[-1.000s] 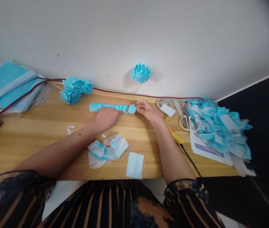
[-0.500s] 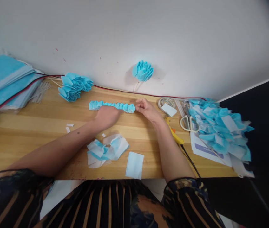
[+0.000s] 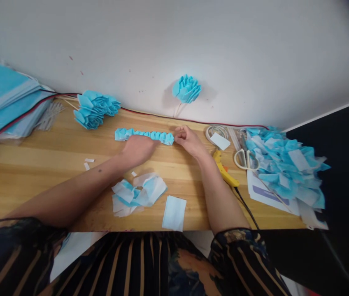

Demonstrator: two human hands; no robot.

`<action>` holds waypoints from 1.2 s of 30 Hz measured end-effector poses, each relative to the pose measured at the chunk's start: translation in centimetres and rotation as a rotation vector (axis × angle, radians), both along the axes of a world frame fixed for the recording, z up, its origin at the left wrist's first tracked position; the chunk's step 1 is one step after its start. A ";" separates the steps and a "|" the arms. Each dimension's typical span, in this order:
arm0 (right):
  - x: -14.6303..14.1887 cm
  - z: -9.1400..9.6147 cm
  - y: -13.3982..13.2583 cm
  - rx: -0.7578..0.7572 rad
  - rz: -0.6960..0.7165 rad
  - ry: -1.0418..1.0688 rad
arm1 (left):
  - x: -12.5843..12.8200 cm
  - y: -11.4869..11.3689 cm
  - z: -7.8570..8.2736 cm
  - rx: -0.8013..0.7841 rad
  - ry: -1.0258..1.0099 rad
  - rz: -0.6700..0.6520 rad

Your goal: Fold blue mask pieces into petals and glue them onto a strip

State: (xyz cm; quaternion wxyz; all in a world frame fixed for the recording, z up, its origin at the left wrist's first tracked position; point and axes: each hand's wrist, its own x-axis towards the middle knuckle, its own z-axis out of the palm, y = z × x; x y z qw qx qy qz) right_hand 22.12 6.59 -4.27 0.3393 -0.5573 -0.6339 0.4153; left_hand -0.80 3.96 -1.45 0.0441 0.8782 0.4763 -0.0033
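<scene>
A long strip of folded blue petals lies on the wooden table near the wall. My left hand rests on the strip's middle, fingers curled down over it. My right hand pinches the strip's right end with its fingers closed. Both forearms reach across the table from my striped clothing.
A finished blue flower leans on the wall; more flowers lie at back left beside stacked blue masks. Scraps and a blue rectangle lie near the front edge. A yellow glue gun, scissors and a heap of cut pieces sit at right.
Both hands stay on the strip; the view has tipped slightly, so everything sits a little lower and further left. The strip's right end is drawn in slightly.
</scene>
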 end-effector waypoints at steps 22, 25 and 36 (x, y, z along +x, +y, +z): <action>-0.3 -0.2 0.0 0.024 -0.033 -0.054 | 0.9 -0.4 -0.3 0.004 -0.082 0.014; -0.4 -0.2 0.1 0.030 -0.038 -0.094 | 1.0 -0.3 -0.5 0.010 -0.056 0.022; -0.4 0.3 -0.2 0.006 -0.053 -0.013 | 1.1 -0.2 -0.2 -0.010 0.000 0.030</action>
